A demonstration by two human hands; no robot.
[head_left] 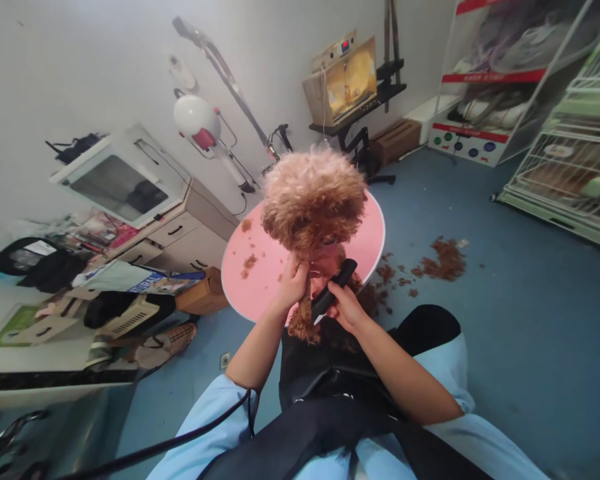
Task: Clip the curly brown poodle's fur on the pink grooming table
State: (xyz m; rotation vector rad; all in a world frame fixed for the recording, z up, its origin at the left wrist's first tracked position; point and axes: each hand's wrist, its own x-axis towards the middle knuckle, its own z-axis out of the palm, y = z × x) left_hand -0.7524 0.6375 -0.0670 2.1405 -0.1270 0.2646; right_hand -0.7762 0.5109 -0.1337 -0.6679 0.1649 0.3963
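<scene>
A curly brown dog (315, 193) is on a round pink grooming table (245, 287) in front of me. My left hand (294, 281) is closed at the dog's chest, on what looks like the top of a front leg (304, 320). The paw end hangs near the table's front edge. My right hand (347, 305) grips black hair clippers (334, 290), tilted up to the right against the dog's front. The blade end is hard to make out. Loose tufts of brown hair (249, 263) lie on the tabletop, and more hair rests on my black apron (340, 373).
Cut hair (443, 260) is heaped on the blue floor right of the table. A black cord (180, 437) runs past my left arm. Cabinets (180, 233) and a cardboard box (203, 293) stand left; wire cages (570, 153) stand right. A white-headed dryer (197, 120) is behind.
</scene>
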